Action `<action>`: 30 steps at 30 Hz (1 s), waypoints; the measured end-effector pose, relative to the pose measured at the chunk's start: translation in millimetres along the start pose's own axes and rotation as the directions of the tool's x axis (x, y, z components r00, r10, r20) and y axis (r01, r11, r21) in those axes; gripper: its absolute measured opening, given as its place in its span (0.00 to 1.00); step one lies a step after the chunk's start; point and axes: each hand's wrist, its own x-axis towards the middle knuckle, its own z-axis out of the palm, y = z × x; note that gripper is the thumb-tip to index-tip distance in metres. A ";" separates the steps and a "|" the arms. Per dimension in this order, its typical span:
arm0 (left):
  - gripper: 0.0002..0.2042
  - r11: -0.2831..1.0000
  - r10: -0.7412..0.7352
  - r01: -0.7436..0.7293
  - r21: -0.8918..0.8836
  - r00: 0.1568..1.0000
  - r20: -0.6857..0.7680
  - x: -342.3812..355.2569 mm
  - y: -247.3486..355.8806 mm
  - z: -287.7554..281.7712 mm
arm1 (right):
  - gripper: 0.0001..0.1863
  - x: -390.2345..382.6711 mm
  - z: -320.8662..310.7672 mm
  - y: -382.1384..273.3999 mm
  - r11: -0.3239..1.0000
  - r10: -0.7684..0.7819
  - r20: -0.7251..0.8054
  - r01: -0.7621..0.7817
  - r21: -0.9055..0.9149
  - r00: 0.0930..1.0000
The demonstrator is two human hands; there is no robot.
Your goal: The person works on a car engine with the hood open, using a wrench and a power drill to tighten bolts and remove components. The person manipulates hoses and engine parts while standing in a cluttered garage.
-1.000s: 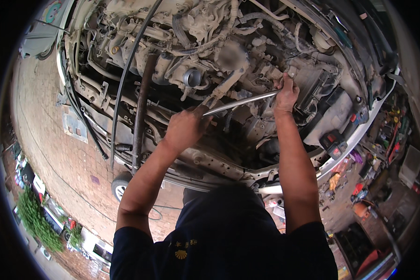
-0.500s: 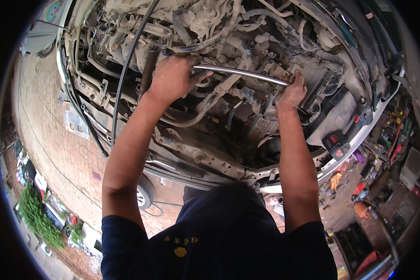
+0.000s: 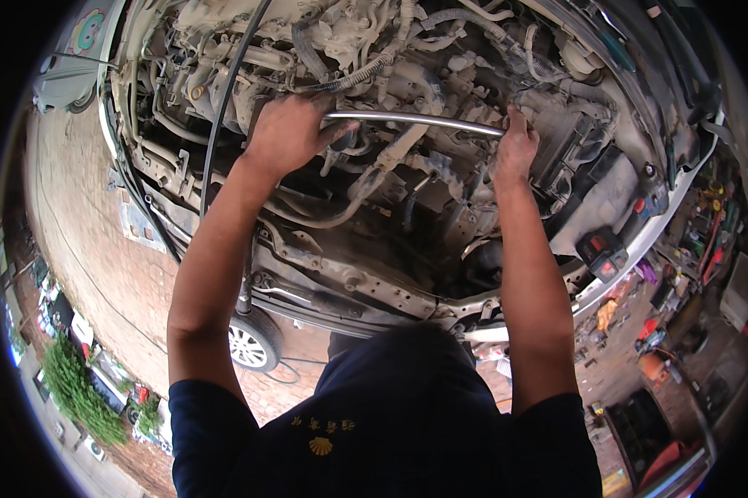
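A long, slightly curved silver metal bar (image 3: 415, 120) lies crosswise between my hands, over the dusty engine bay (image 3: 349, 278). My left hand (image 3: 283, 137) is closed around its left end, near corrugated hoses (image 3: 374, 70) and grimy pipes; what lies under those fingers is hidden. My right hand (image 3: 515, 149) grips the right end, which sits a little lower, beside dirty ribbed housings (image 3: 557, 158). A dark upright pipe (image 3: 245, 290) shows partly behind my left forearm, and a black rod (image 3: 233, 70) runs up left of that hand.
A black-and-red cordless tool (image 3: 600, 253) rests on the right edge. Tools and rags (image 3: 681, 274) litter the ground at right. At left are brick paving (image 3: 83, 241), a grey vehicle (image 3: 75, 75) and shrubs (image 3: 75, 382); a loose wheel (image 3: 254, 340) is below the bumper.
My left hand has moved far up and to the left, my right hand slightly up. The bar has swung from rising rightward to sloping gently down rightward.
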 end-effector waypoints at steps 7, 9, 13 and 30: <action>0.18 0.932 -0.120 0.155 -0.327 0.985 0.126 -86.4 37.5 58.5 | 0.14 -7.8 -4.8 12.7 0.986 -0.009 0.300 0.058 -0.157 0.954; 0.19 0.927 -0.142 0.169 -0.334 0.984 0.104 -92.7 39.4 63.6 | 0.16 -12.8 -2.4 6.6 0.957 -0.059 0.251 0.127 -0.262 0.966; 0.21 0.938 -0.150 0.160 -0.307 0.987 0.054 -89.7 44.2 65.4 | 0.23 -30.4 25.7 -13.9 0.882 -0.224 0.141 0.262 -0.392 0.964; 0.31 0.894 -0.444 0.446 -0.040 0.870 -0.216 -89.9 95.9 85.6 | 0.11 78.0 7.4 27.7 0.911 -0.232 0.388 0.339 -0.235 0.892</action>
